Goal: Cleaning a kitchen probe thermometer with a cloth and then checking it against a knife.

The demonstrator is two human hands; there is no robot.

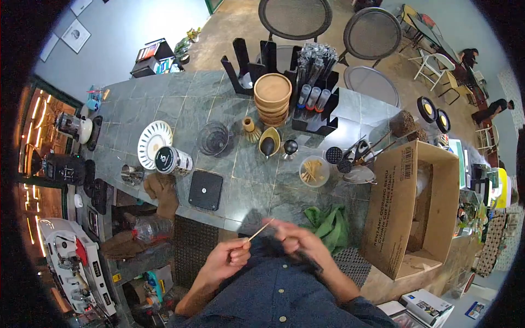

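Note:
My left hand (229, 256) pinches a thin wooden stick (261, 230) between thumb and fingertips, in front of my body. The stick slants up to the right. My right hand (301, 242) is blurred, its index finger pointing to the stick's far end and the other fingers curled. A dark strip shows beneath that hand near the wrist; whether it is held cannot be told. Beyond the hands, a round plastic tub (324, 180) on the tiled counter (250, 201) holds several short wooden sticks. A crumpled green cloth (328, 229) lies just behind my right hand.
A flat black scale (206, 190), a labelled can (174, 160) and a patterned plate (147, 141) stand left. Stacked wooden lids (272, 88), a bamboo whisk (249, 127) and a black organizer (316, 123) are farther back. An open cardboard box (393, 209) is at right.

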